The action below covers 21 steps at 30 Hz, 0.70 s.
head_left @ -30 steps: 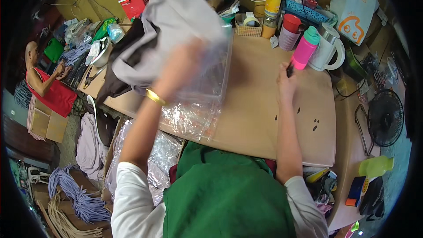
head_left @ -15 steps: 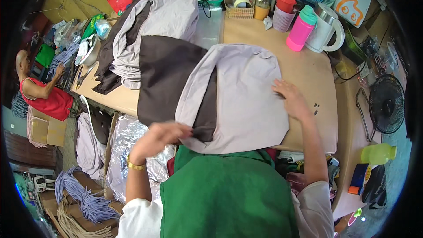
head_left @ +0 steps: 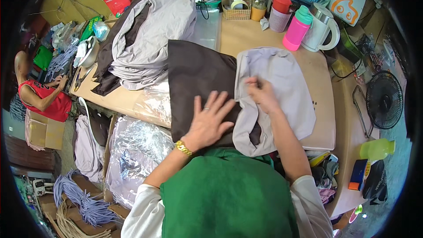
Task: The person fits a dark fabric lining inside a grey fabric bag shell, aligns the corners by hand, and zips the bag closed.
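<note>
Left hand (head_left: 211, 121): mine, laid flat, fingers spread, palm down on dark cloth; gold bracelet (head_left: 183, 148) at the wrist, ring (head_left: 206, 109) on one finger. Right hand (head_left: 263, 97): mine, fingers curled, slightly blurred, over the pale cloth beside its band; whether I pinch any fabric I cannot tell.

Item: one two-tone cloth piece (head_left: 282, 75), spread at the near edge of the table (head_left: 246, 37), towards its near right corner. Long axis left to right, roughly along that edge; dark end points left, rounded pale end points right. Dark panel (head_left: 198, 72): brown-black, smooth, nearly flat, straight-sided. Pale section (head_left: 293, 105): light grey, matte, softly creased, its left side turned into a thick band that curves around at the near end, dark fabric showing inside.

Also on the table: heaped cloth (head_left: 154, 31), grey and dark, rumpled in soft folds, towards the far left; clear plastic (head_left: 154, 101), glossy and crinkled, at the near edge left of my piece; pink bottle (head_left: 294, 35), cylindrical, teal-lidded, and white kettle (head_left: 313, 31), metal-topped, side by side near the far right corner.
</note>
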### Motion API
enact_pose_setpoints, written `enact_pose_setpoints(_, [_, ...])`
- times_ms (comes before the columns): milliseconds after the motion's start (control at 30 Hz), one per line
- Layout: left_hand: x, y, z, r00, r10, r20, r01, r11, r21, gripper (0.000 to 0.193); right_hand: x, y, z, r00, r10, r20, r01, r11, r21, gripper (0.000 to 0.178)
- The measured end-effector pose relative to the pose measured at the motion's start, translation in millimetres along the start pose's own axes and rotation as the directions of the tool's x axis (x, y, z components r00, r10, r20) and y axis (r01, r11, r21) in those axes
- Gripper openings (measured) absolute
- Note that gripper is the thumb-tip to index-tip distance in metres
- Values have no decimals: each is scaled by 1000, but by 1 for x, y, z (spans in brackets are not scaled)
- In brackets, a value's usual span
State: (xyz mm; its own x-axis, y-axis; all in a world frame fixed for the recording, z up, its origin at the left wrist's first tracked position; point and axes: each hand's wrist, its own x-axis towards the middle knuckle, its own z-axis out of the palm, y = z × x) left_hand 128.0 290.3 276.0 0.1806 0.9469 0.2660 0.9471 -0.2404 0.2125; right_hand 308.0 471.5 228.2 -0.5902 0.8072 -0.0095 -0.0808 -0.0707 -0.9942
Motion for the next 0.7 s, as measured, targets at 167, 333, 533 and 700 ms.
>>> enact_pose_setpoints(167, [-23,-34,-26,930,-345,128,325,933,152,49,-27,-6,-48,967,63,-246,49,904,425,23])
enact_pose_setpoints(333, [8,-80,-31,931,-318,-180,320,947,-23,49,-37,-12,12,907,-399,-133,164,627,-762,18])
enact_pose_setpoints(533, [41,-100,5,862,-446,-239,409,892,-192,85,-29,6,-47,996,10,-85,34,866,499,20])
enact_pose_setpoints(700, [80,-141,23,839,-457,-295,474,881,-16,94,-13,-19,16,948,-194,-253,-38,718,-695,40])
